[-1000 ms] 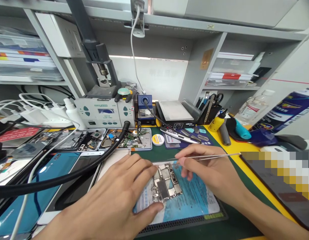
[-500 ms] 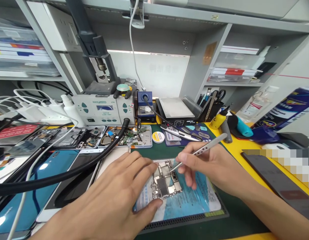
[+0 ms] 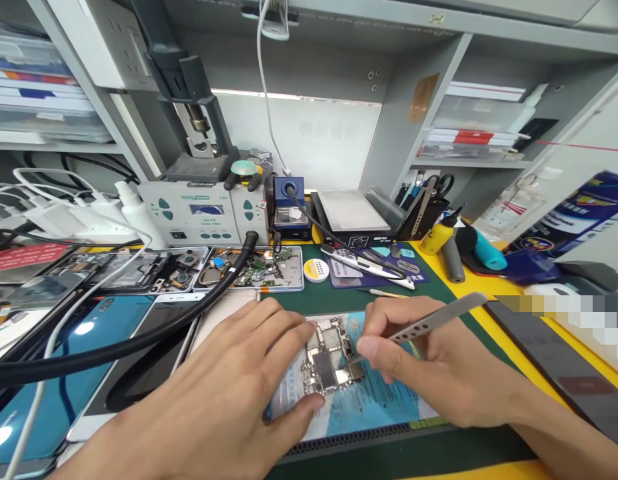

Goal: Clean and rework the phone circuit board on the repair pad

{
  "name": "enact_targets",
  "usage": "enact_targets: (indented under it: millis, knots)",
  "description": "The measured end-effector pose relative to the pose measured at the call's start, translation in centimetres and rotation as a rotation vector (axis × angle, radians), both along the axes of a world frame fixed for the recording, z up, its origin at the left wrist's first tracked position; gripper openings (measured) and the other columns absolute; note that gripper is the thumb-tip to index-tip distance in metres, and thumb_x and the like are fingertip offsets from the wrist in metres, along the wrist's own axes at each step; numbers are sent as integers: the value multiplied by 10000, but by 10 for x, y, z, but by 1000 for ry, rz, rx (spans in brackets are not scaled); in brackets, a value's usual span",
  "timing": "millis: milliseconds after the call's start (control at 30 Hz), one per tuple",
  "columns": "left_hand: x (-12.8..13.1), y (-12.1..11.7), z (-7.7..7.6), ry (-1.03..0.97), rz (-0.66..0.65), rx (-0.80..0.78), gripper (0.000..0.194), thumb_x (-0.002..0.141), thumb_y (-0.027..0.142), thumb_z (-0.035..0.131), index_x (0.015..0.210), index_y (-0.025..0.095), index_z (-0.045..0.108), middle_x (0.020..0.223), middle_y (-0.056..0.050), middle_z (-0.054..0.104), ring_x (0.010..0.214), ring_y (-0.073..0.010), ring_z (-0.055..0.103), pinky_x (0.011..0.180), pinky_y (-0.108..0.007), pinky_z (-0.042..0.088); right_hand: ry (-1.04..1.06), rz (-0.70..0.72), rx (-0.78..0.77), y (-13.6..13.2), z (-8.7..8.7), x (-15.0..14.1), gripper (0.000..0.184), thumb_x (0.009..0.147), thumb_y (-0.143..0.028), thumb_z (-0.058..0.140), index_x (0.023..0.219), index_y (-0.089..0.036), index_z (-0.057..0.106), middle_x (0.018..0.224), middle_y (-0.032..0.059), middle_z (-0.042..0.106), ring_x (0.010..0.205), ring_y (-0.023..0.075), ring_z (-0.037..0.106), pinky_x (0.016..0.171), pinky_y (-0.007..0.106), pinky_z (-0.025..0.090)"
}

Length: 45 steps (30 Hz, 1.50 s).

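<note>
A small phone circuit board point(image 3: 330, 363) with metal shields lies on a blue and white printed mat point(image 3: 373, 400) in front of me. My left hand point(image 3: 239, 380) rests on the board's left side, fingers on its top edge and thumb at its lower edge, steadying it. My right hand point(image 3: 423, 360) pinches silver tweezers point(image 3: 429, 323); their tips touch the right part of the board.
A hot-air rework station point(image 3: 201, 213) stands behind, its black hose point(image 3: 139, 343) curving over opened phones point(image 3: 133, 270) and a parts tray point(image 3: 253, 270) at left. A heating plate point(image 3: 351, 220), tool holder with scissors point(image 3: 423, 207), yellow bottle point(image 3: 435, 237) and flux tin point(image 3: 317, 270) sit at the back.
My right hand has swung the tweezers down from near level and moved their tips from the board's upper right to its middle right. My left hand has stayed on the board.
</note>
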<state>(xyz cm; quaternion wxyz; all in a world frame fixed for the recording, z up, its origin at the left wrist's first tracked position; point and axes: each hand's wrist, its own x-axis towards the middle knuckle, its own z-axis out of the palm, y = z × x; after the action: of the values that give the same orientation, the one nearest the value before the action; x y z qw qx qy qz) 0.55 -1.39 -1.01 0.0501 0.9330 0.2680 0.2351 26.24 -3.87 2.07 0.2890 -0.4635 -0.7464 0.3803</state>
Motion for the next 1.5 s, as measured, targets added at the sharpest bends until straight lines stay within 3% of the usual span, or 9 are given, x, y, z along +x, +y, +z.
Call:
enact_targets:
  millis: [133, 267, 367, 1033, 1500]
  knots:
    - [-1, -1, 0, 12, 3, -9, 428, 920, 363, 650, 1285, 141, 630, 1191, -118, 696, 1085, -322, 630, 977, -528, 547, -9, 12, -81, 3, 7, 5, 101, 929, -241, 684, 834, -215, 660, 733, -33, 648, 637, 107, 579, 585, 207, 466]
    - [-1, -1, -1, 10, 2, 1, 451, 918, 332, 646, 1324, 140, 599, 1238, -125, 678, 1138, -327, 615, 1007, -525, 534, 29, 17, -240, 4, 9, 11, 133, 926, -299, 706, 823, -216, 692, 698, -22, 664, 600, 118, 607, 551, 212, 490]
    - [-1, -2, -2, 2, -4, 14, 470, 925, 329, 638, 1348, 135, 570, 1273, -135, 657, 1155, -322, 607, 1003, -507, 538, 28, 14, -270, 3, 9, 13, 163, 919, -325, 717, 802, -212, 706, 686, -4, 673, 601, 139, 628, 537, 224, 497]
    - [-1, -2, -2, -2, 7, 10, 448, 908, 328, 648, 1307, 134, 581, 1256, -144, 653, 1123, -324, 621, 982, -518, 536, -63, 61, -3, 0, 9, 5, 139, 914, -238, 718, 777, -214, 711, 712, -12, 699, 643, 119, 630, 611, 189, 508]
    - [0, 0, -1, -4, 6, -7, 444, 908, 346, 660, 1291, 130, 599, 1167, -135, 678, 1073, -324, 626, 991, -542, 521, -46, 36, -19, -1, 9, 3, 126, 891, -200, 736, 770, -217, 707, 714, -26, 698, 645, 115, 628, 614, 190, 510]
